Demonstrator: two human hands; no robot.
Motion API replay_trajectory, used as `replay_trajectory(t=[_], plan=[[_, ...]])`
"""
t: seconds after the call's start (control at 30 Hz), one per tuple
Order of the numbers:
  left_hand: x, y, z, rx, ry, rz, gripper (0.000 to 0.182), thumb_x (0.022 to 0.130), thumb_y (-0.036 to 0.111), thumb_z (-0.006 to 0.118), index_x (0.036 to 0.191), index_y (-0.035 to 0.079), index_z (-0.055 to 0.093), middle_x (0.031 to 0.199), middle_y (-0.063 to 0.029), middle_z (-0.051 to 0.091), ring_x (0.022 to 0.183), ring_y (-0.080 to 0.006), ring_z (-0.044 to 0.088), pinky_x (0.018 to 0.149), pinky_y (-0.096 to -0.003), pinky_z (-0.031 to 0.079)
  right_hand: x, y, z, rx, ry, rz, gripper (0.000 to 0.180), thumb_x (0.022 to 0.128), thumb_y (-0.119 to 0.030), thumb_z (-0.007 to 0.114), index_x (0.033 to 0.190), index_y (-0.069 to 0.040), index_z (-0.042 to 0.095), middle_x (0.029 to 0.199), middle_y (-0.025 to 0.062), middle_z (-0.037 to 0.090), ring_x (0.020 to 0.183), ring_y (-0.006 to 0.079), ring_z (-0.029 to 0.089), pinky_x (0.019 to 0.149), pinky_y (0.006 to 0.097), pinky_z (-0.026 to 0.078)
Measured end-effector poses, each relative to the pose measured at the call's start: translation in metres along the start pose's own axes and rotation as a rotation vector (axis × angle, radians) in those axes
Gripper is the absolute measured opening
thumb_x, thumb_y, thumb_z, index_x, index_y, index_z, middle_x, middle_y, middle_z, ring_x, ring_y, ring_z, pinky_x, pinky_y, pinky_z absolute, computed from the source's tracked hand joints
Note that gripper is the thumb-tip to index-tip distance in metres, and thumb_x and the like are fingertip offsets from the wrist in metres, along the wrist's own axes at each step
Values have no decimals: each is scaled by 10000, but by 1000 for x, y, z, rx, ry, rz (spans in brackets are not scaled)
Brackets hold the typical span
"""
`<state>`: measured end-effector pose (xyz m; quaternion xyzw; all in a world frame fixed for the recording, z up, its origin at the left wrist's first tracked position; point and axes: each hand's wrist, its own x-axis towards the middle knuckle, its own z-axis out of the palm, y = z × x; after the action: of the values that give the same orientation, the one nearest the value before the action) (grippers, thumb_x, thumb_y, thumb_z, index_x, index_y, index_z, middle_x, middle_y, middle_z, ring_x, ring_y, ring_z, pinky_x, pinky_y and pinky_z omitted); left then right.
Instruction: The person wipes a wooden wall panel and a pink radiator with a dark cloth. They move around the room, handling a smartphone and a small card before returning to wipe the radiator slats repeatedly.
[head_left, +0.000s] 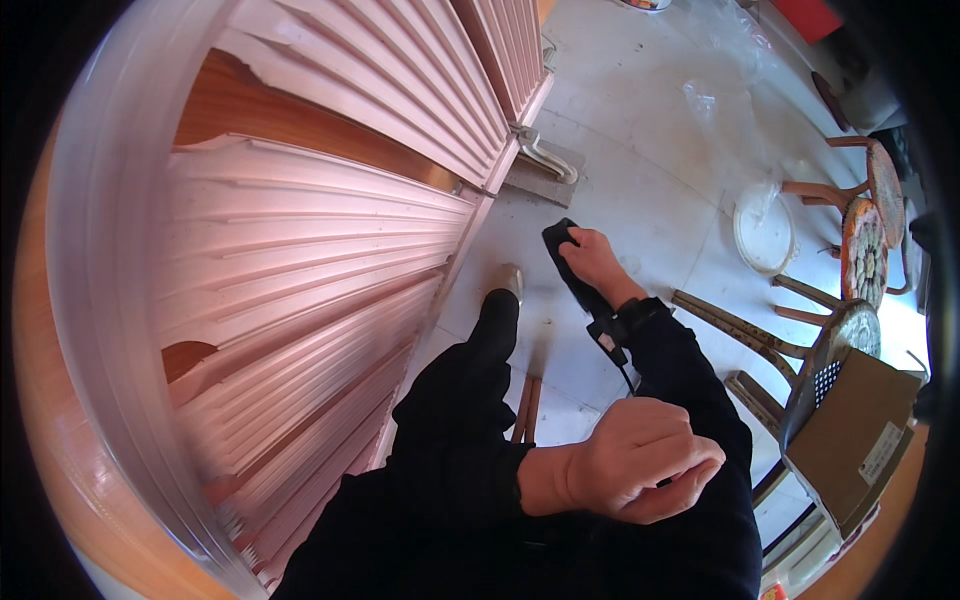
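My right hand reaches forward above the pale tiled floor and grips a long, limp-looking black strip, perhaps cloth. Just behind that hand, a small black device with a cable sits by my wrist. My left hand is nearer to me, crossing in front of my right forearm. Its fingers are curled in, with the thumb against the index finger, and no held thing shows in it. Left of both hands stands a pinkish-white ribbed radiator. My shoe is on the floor beside its base.
A bent pipe leaves the radiator over a grey block. To the right are a white round tub, stools with a patterned seat, and a cardboard box on a chair. Clear plastic lies farther off.
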<state>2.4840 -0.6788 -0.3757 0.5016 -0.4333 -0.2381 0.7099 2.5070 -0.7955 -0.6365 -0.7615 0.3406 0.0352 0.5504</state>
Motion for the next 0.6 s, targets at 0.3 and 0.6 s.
replay_trajectory(t=[0.3, 0.6], plan=[[-3, -3, -1, 23, -21, -16, 127, 755, 22, 676, 882, 15, 670, 604, -28, 524, 470, -132, 473, 446, -259, 328, 34, -81, 46, -25, -103, -367, 300, 793, -189, 575, 1057, -46, 553, 845, 265, 624, 828, 455, 596, 734, 493, 480], [-2, -6, 4, 46, -29, 16, 140, 732, -3, 674, 871, 16, 681, 584, -34, 515, 463, -148, 475, 446, -258, 335, 28, -84, 57, -786, -25, -395, 431, 859, -135, 527, 1289, -131, 510, 734, 108, 664, 669, 286, 670, 532, 428, 493]])
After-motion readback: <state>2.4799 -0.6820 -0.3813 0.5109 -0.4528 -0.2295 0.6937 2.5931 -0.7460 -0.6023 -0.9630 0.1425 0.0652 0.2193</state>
